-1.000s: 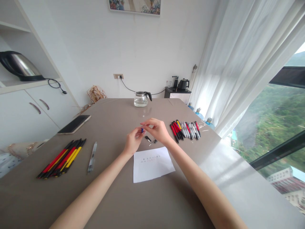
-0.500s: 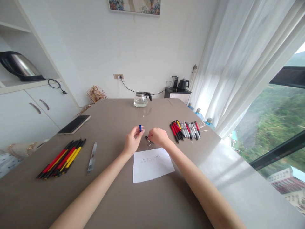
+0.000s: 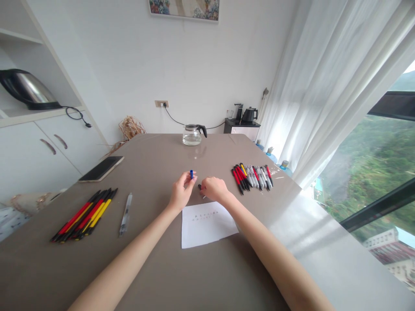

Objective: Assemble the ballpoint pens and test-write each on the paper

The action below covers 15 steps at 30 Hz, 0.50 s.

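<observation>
My left hand (image 3: 180, 192) pinches a short blue tube (image 3: 191, 174), like a pen cap, upright above the table. Just to its right, my right hand (image 3: 214, 188) is closed low over the tabletop, its fingertips mostly hidden beneath it. A small black piece (image 3: 199, 187) shows at those fingers; what they grip is too small to tell. Below both hands lies a white sheet of paper (image 3: 207, 229) with faint writing in rows. A clear pen (image 3: 126, 214) lies by itself left of my left forearm.
Red, yellow and black pens (image 3: 84, 216) lie bunched at the left. Red, clear and black pens (image 3: 251, 177) form a row at the right. Farther back stands a glass pot (image 3: 192, 136) with clear liquid. A dark tablet-like device (image 3: 102, 169) rests by the left edge.
My right hand has shifted very slightly down over the small black piece, covering more of the thin part by its fingers. The left hand still holds the blue tube in nearly the same place.
</observation>
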Each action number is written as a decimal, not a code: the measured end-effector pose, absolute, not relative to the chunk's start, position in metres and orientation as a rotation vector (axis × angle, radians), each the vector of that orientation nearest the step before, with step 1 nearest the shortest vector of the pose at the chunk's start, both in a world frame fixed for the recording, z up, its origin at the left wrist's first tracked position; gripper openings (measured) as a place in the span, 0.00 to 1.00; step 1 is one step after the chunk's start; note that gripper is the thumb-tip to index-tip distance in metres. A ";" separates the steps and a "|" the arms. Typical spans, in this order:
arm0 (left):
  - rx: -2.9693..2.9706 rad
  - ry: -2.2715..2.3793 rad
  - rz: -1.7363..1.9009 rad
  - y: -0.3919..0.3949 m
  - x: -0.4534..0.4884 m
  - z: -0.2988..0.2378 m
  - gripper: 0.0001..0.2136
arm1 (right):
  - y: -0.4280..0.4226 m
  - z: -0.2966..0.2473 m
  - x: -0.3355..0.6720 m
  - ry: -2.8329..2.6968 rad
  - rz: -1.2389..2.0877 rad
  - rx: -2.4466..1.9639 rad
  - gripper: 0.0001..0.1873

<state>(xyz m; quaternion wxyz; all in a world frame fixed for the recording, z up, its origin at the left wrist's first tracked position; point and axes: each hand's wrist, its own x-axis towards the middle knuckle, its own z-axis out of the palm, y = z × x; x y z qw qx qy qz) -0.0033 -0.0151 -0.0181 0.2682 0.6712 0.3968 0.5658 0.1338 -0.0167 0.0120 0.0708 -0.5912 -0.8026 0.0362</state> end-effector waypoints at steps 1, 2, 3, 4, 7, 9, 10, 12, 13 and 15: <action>1.806 1.069 1.527 -0.015 -0.003 -0.018 0.12 | -0.017 0.013 0.133 -2.420 0.116 -1.788 0.08; 1.803 1.067 1.527 -0.015 -0.003 -0.018 0.12 | -0.018 0.013 0.133 -2.427 0.123 -1.796 0.09; 1.800 1.067 1.524 -0.015 -0.003 -0.018 0.12 | -0.018 0.014 0.132 -2.431 0.129 -1.804 0.09; 1.800 1.067 1.519 -0.015 -0.003 -0.019 0.12 | -0.019 0.015 0.131 -2.434 0.135 -1.809 0.09; 1.806 1.069 1.508 -0.015 -0.003 -0.019 0.12 | -0.021 0.015 0.129 -2.442 0.160 -1.816 0.09; 1.810 1.071 1.512 -0.015 -0.004 -0.019 0.12 | -0.021 0.016 0.129 -2.416 0.182 -1.817 0.09; 1.812 1.072 1.515 -0.015 -0.004 -0.019 0.12 | -0.020 0.016 0.130 -2.379 0.193 -1.812 0.09; 1.822 1.077 1.517 -0.015 -0.004 -0.019 0.12 | -0.017 0.018 0.134 -2.243 0.229 -1.771 0.09; 1.832 1.078 1.514 -0.016 -0.004 -0.019 0.12 | -0.016 0.020 0.136 -2.155 0.263 -1.722 0.09; 1.859 1.079 1.493 -0.016 -0.003 -0.020 0.12 | -0.013 0.025 0.140 -1.968 0.376 -1.562 0.09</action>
